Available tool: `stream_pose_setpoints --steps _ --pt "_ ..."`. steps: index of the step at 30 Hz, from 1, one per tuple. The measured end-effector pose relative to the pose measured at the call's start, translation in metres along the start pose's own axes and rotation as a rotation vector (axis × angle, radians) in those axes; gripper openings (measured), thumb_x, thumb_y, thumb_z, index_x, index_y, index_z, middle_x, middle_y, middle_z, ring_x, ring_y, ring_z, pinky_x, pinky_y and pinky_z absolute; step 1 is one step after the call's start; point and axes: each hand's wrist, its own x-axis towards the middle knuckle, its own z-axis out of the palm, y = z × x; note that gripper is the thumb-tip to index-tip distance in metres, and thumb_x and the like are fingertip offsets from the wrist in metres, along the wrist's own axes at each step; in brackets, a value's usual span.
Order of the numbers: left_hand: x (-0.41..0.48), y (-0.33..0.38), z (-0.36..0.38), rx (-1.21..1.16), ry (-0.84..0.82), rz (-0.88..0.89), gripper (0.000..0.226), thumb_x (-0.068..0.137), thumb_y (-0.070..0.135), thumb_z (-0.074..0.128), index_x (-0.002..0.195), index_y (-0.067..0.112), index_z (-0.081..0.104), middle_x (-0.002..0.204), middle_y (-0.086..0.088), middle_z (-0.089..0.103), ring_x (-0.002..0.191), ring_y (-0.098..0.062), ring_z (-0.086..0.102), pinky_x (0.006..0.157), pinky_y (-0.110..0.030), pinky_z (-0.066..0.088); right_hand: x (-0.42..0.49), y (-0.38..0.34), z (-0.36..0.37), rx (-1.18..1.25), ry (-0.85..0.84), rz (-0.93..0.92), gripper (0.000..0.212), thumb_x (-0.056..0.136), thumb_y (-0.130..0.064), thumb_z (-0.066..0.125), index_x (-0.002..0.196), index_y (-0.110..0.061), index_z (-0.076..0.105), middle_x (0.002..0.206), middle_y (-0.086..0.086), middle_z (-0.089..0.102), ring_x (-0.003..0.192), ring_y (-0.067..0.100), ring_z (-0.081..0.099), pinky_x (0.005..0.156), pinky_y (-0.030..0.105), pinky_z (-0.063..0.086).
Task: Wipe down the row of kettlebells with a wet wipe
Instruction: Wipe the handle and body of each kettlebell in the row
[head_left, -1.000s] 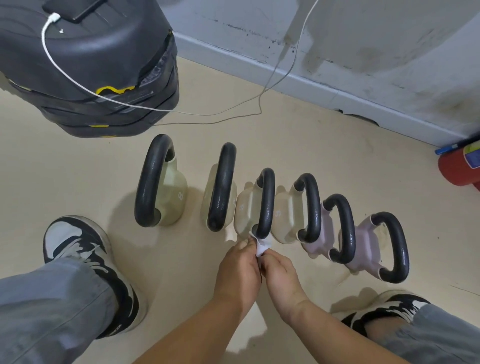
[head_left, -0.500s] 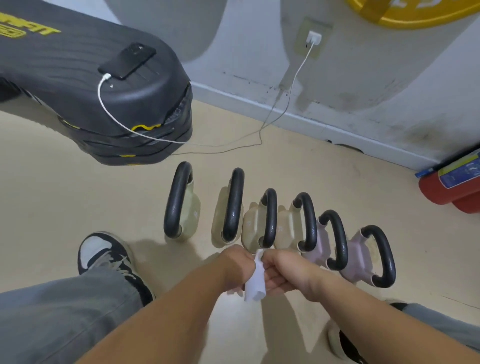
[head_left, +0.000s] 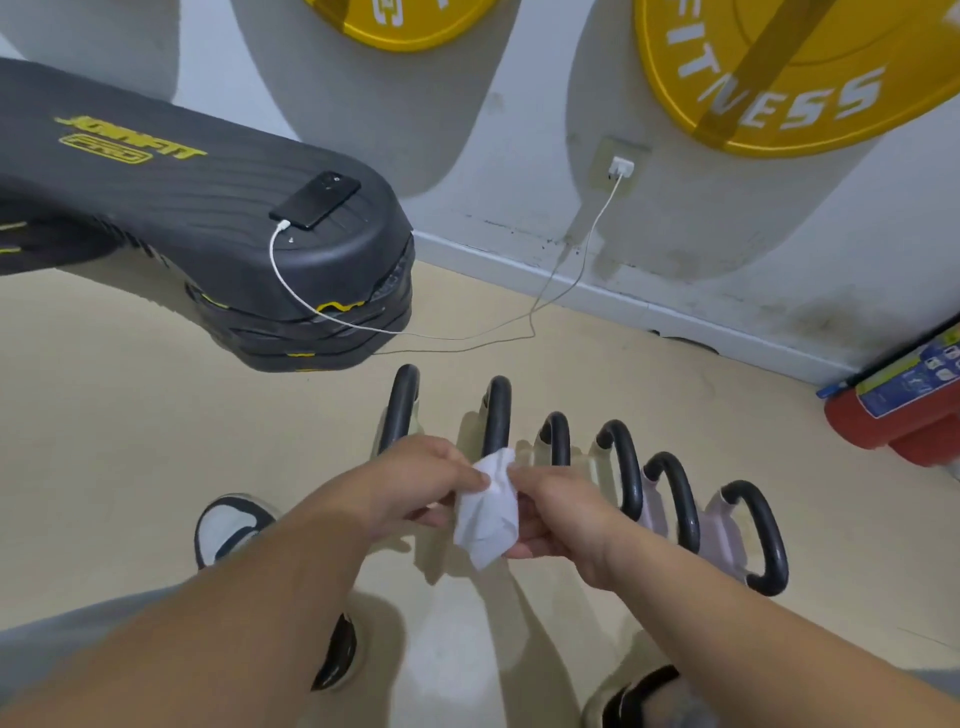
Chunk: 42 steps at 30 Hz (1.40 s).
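Observation:
A row of several kettlebells with black handles stands on the beige floor, cream bodies on the left, pale pink ones on the right. A crumpled white wet wipe hangs between my two hands, above the floor and in front of the row. My left hand pinches its upper left edge. My right hand holds it from the right, fingers curled under it. Both hands hide the lower parts of the three left kettlebells. The wipe touches no kettlebell.
A black stack of step platforms lies at the left with a phone on top, its white cable running to a wall socket. A red fire extinguisher lies at right. My shoes flank the row.
My hands have lifted the wipe off the third kettlebell's handle and drawn it back toward me. The wipe has opened out between them. The view has tilted up to show the wall.

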Motion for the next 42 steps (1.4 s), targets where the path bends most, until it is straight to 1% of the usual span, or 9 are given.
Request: stream_pose_setpoints --steps 3,5,9,15,19,22,28,33,42 --pt "0.014 0.019 -0.017 -0.097 0.017 0.001 0.015 0.080 0.026 0.075 0.081 0.018 0.063 0.087 -0.008 0.071 0.075 -0.022 0.070 0.081 -0.034 0.059 0.012 -0.013 -0.001 -0.020 0.111 -0.060 0.034 0.105 -0.029 0.047 0.095 -0.002 0.065 0.073 0.009 0.070 0.059 0.028 0.066 0.061 0.035 0.061" --pt "0.025 0.040 -0.023 -0.077 0.010 0.033 0.015 0.079 0.028 0.074 0.080 0.018 0.063 0.087 -0.008 0.068 0.077 -0.024 0.066 0.082 -0.033 0.053 0.022 -0.023 -0.004 0.017 0.165 -0.087 0.039 0.106 -0.036 0.045 0.097 -0.001 0.062 0.075 0.009 0.071 0.059 0.028 0.061 0.055 0.033 0.053" --pt "0.051 0.083 -0.022 -0.051 -0.036 0.109 0.009 0.088 0.015 0.073 0.089 0.018 0.064 0.085 -0.005 0.072 0.073 -0.019 0.066 0.058 -0.024 0.051 0.044 -0.043 -0.014 0.110 0.156 -0.210 0.041 0.104 -0.048 0.051 0.113 -0.011 0.069 0.101 0.008 0.079 0.087 0.027 0.077 0.086 0.047 0.062" --pt "0.086 0.113 -0.021 -0.201 -0.208 0.153 0.030 0.086 -0.004 0.064 0.114 0.004 0.071 0.108 -0.021 0.076 0.090 -0.026 0.077 0.074 -0.034 0.062 0.076 -0.066 -0.036 0.272 0.034 -0.223 0.044 0.102 -0.046 0.057 0.121 -0.010 0.073 0.121 0.017 0.074 0.111 0.038 0.071 0.102 0.049 0.054" --pt "0.115 0.103 -0.027 0.004 -0.022 0.260 0.029 0.085 0.000 0.067 0.107 0.018 0.073 0.101 -0.009 0.072 0.072 -0.018 0.072 0.061 -0.023 0.058 0.103 -0.064 -0.039 0.183 0.232 -0.231 0.038 0.101 -0.025 0.064 0.114 0.011 0.064 0.101 0.029 0.071 0.079 0.028 0.067 0.071 0.037 0.056" --pt "0.134 0.093 -0.034 0.154 0.109 0.317 0.028 0.087 0.003 0.061 0.106 0.021 0.072 0.103 -0.002 0.067 0.076 -0.014 0.065 0.055 -0.019 0.052 0.122 -0.062 -0.035 0.166 0.379 -0.254 0.043 0.100 -0.025 0.064 0.106 0.017 0.055 0.085 0.024 0.061 0.071 0.028 0.056 0.065 0.040 0.050" --pt "0.158 0.084 -0.053 0.553 0.302 0.418 0.040 0.089 0.001 0.050 0.122 0.020 0.064 0.126 -0.002 0.061 0.106 -0.026 0.058 0.085 -0.032 0.051 0.146 -0.061 -0.022 0.159 0.501 -0.259 0.023 0.092 -0.025 0.072 0.080 -0.009 0.060 0.076 0.011 0.058 0.066 0.027 0.053 0.064 0.040 0.044" --pt "0.163 0.078 -0.070 0.628 0.474 0.502 0.034 0.086 -0.001 0.050 0.112 0.015 0.064 0.114 -0.008 0.066 0.103 -0.033 0.059 0.076 -0.033 0.045 0.162 -0.078 -0.015 0.177 0.507 -0.308 0.020 0.087 -0.021 0.077 0.076 -0.014 0.062 0.080 0.010 0.059 0.072 0.025 0.058 0.065 0.036 0.050" --pt "0.158 0.064 -0.045 0.798 0.170 0.257 0.038 0.092 0.002 0.055 0.126 0.015 0.063 0.132 -0.007 0.058 0.120 -0.030 0.057 0.103 -0.040 0.050 0.166 -0.079 -0.016 0.090 0.472 -0.247 0.025 0.091 -0.016 0.075 0.072 -0.013 0.060 0.080 0.011 0.064 0.065 0.026 0.061 0.052 0.028 0.051"
